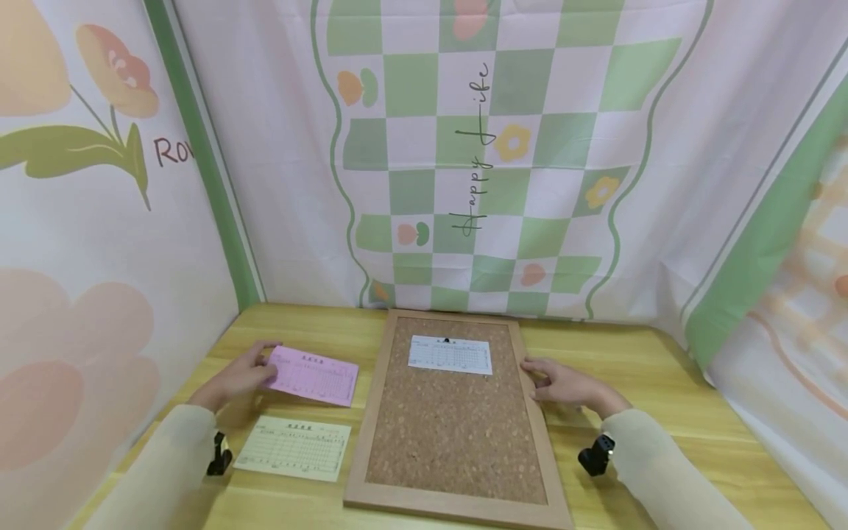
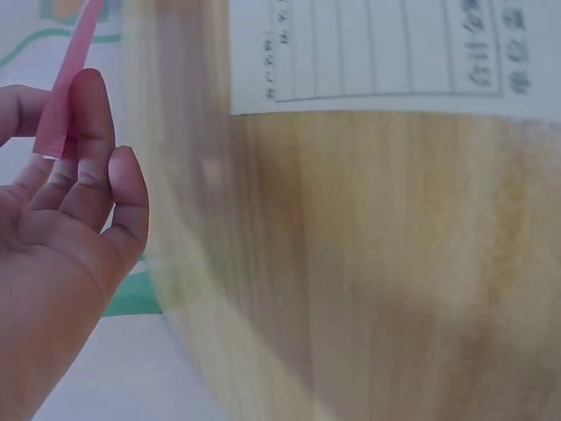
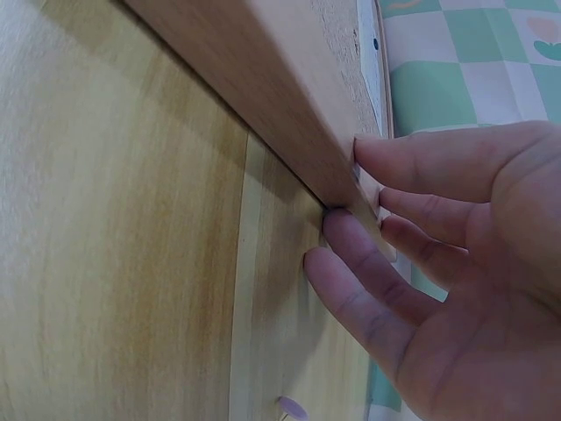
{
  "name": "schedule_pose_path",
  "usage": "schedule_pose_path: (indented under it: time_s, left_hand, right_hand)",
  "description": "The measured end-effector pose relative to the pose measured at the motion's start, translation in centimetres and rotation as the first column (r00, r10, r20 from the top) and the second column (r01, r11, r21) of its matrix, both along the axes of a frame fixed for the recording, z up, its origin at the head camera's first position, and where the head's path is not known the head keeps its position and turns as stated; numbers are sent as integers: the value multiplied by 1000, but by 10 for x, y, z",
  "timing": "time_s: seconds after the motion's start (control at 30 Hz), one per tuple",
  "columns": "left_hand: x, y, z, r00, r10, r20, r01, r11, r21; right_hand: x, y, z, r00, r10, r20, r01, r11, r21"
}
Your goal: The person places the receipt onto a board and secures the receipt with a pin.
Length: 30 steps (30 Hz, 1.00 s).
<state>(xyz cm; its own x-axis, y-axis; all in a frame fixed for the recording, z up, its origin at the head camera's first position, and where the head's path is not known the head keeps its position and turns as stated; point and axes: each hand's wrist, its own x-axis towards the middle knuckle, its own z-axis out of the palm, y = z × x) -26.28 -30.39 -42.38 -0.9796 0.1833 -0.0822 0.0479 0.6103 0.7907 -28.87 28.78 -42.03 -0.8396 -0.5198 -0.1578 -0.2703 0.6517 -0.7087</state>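
My left hand [image 1: 241,375] pinches a pink printed form slip [image 1: 314,377] by its left end, raised at a tilt over the table. The left wrist view catches the pink slip [image 2: 63,110] almost edge-on between the fingers. A yellow form slip [image 1: 294,447] lies flat just below. Between my hands rests a wood-framed corkboard [image 1: 457,434]. A white form slip [image 1: 450,355] is fixed near its top by a black-headed pin [image 1: 447,340]. At the board's right edge my right hand [image 1: 566,384] grips the frame [image 3: 263,83], its thumb on top and fingers against the side.
A pushpin with a pale purple head [image 3: 293,408] lies on the wooden table [image 1: 636,361] beneath my right hand. Patterned cloth [image 1: 450,158] hangs behind the board, and more cloth [image 1: 79,243] closes off the left side.
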Motion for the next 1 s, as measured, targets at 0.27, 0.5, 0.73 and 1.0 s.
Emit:
schedule_pose_path:
  time_s: [0.27,0.5,0.73,1.0]
  left_hand:
    - [-3,3,8,999,-39,-23,41,993,107]
    - [-6,5,14,995,-88,-56,97,981,170]
    - [-7,19,19,994,-97,-47,104,977,184]
    - [-5,37,24,990,-129,-51,136,971,196]
  right_hand:
    - [2,0,2,1000,-4,-2,4,1000,3]
    - [1,-1,4,1000,-5,11,5,1000,-5]
    - [2,-2,2,1000,-14,0,14,1000,-9]
    - [1,-3,1,999,-8,-39,9,1000,15]
